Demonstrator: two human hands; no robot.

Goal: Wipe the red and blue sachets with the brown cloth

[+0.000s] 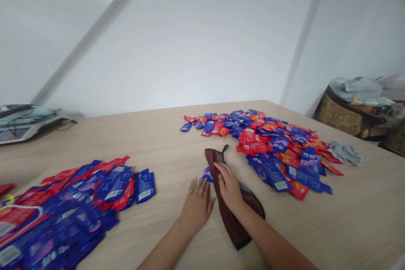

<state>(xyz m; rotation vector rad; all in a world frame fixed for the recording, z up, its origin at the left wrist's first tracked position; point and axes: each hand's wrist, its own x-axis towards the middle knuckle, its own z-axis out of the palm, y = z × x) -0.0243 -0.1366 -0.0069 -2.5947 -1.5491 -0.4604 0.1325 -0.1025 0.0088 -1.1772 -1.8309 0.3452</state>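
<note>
Pouch (230,219) runs lengthwise away from me, under my right grip (230,187); grasp unclear. My left grip (196,206) lies flat, released, alongside.

Looks like a workroom, whether in a home or a small workshop being impossible to tell. Suggests work through the broad pale desk (136,135), strewn with loose piles of red and blue packets (278,143), and a flat white device (44,128) with a dark cord (71,124) at its far left. Hints at a home through the patterned chair (340,114) heaped with plastic bags (357,90), near a plain white wall (190,50).
</note>
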